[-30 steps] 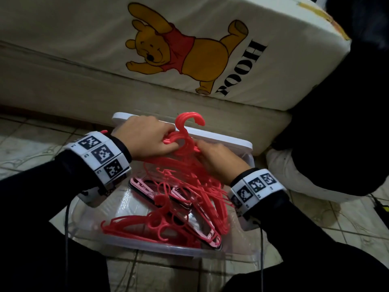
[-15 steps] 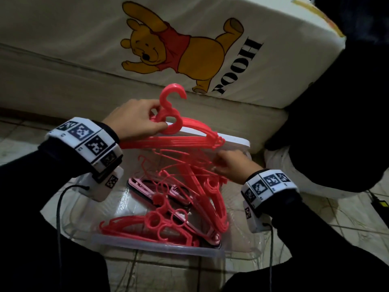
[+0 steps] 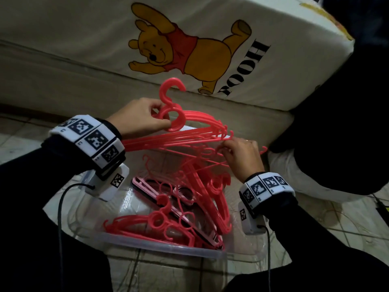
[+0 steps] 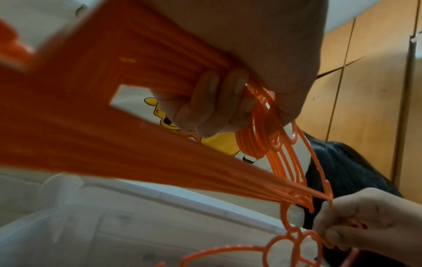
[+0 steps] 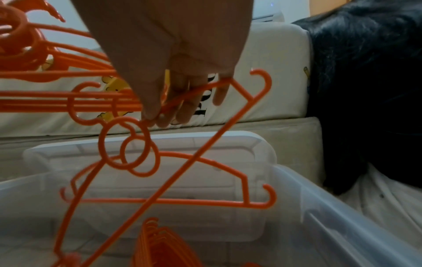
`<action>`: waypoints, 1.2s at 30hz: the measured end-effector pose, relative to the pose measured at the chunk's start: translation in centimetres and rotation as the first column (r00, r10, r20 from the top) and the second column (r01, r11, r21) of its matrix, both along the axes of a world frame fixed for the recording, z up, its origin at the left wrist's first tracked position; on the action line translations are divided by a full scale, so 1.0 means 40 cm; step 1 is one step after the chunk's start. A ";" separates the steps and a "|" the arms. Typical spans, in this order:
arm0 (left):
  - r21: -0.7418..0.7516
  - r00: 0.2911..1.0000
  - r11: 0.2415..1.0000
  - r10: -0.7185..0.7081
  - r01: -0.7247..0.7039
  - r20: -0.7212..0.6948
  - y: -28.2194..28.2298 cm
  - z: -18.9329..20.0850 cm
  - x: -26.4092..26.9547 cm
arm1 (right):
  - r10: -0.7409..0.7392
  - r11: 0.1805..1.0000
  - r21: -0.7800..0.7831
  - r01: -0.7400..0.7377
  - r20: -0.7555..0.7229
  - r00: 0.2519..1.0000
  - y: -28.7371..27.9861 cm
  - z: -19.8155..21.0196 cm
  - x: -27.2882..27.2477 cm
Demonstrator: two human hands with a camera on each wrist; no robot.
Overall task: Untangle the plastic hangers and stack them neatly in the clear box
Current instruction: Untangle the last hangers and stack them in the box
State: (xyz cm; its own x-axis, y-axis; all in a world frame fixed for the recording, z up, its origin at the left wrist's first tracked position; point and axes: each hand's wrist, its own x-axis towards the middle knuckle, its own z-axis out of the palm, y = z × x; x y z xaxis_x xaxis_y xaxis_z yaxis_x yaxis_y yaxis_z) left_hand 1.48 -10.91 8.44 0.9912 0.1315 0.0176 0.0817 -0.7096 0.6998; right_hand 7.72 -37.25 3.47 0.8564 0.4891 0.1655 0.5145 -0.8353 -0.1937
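Note:
My left hand grips a bundle of red plastic hangers by their ringed necks, held level above the clear box. In the left wrist view the fingers curl round the stacked necks. My right hand pinches the shoulder bar of a loose red hanger at the bundle's right end; that hanger dangles tilted, caught with another one below it. More red hangers and some pink ones lie in the box.
A cream mattress with a yellow bear print stands just behind the box. The white box lid leans against the box's far side. Dark cloth over a white bundle lies to the right. The floor is tiled.
My left hand has lifted the bundle up out of the box and levelled it. My right hand has slid right to the bundle's end and taken hold of a dangling hanger.

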 end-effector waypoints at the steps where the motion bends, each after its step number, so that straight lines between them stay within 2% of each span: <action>1: -0.013 1.000 1.000 -0.005 0.005 -0.007 -0.002 0.000 -0.001 | 0.019 1.000 -0.002 -0.019 0.024 1.000 0.001 0.000 -0.002; 5: -0.033 0.999 0.999 -0.006 0.005 -0.033 -0.015 0.001 -0.001 | 0.126 0.983 -0.150 -0.109 0.109 0.986 0.012 -0.007 -0.008; 8: -0.004 0.998 1.000 -0.008 0.008 -0.063 -0.020 -0.001 -0.002 | 0.181 0.972 -0.180 -0.148 0.185 0.966 0.028 -0.007 -0.017; 12: -0.021 0.996 1.000 -0.012 0.010 -0.088 -0.031 0.000 -0.004 | 0.233 0.946 -0.290 -0.144 0.301 0.925 0.047 0.008 -0.043; 14: 0.024 0.997 1.000 0.007 -0.005 -0.082 -0.039 -0.005 -0.002 | 0.258 0.933 -0.332 -0.139 0.349 0.901 0.054 0.022 -0.055; 17: 0.101 0.997 0.995 0.031 -0.023 -0.077 -0.046 -0.018 0.001 | 0.292 0.915 -0.375 -0.151 0.355 0.888 0.064 0.033 -0.072; 19: 0.064 0.996 0.997 0.043 -0.038 -0.075 -0.048 -0.023 0.004 | 0.306 0.900 -0.408 -0.152 0.347 0.886 0.074 0.037 -0.087; 23: -0.103 0.999 0.994 0.031 -0.034 -0.034 -0.045 -0.020 0.014 | 0.309 0.892 -0.406 -0.198 0.231 0.922 0.085 0.029 -0.095; 27: -0.089 1.000 0.996 -0.013 0.014 0.009 -0.027 -0.015 0.016 | 0.219 0.939 -0.309 -0.151 0.199 0.955 0.063 0.041 -0.070; 30: -0.092 1.000 0.996 -0.002 0.004 0.027 -0.011 -0.021 0.017 | 0.221 0.941 -0.258 -0.219 -0.018 0.975 0.026 0.063 -0.036; 32: -0.109 0.999 0.994 0.008 -0.004 0.036 -0.007 -0.023 0.017 | 0.238 0.957 -0.131 -0.257 -0.148 0.960 0.003 0.081 -0.020; 36: -0.155 0.997 0.988 0.022 -0.010 0.072 -0.001 -0.023 0.022 | 0.241 0.969 -0.008 -0.247 -0.180 0.954 -0.017 0.104 -0.002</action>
